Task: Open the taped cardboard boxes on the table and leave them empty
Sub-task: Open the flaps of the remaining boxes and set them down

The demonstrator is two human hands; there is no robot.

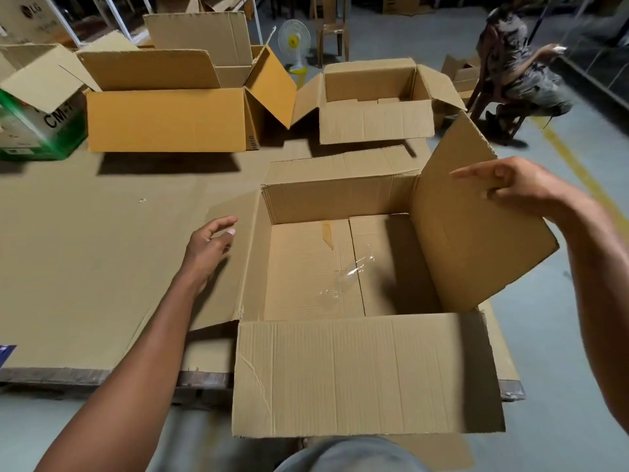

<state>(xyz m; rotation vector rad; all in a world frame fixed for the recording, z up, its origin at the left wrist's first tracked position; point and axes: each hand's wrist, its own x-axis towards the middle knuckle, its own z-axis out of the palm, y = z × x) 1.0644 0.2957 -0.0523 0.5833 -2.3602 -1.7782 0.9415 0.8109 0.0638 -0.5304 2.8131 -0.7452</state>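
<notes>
The right hand (pixel 510 185) is pinching the big open brown cardboard box's (pixel 367 373) side flap; the left hand (pixel 209 247) is hanging loose beside it.

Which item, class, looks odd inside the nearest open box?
A clear crumpled scrap, likely tape or plastic film, lies on the floor of the nearest box. The box is meant to end up empty, so this leftover stands out.

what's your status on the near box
Left hand open on left flap. Right hand holds right flap. Box open; clear wrap inside.
</notes>
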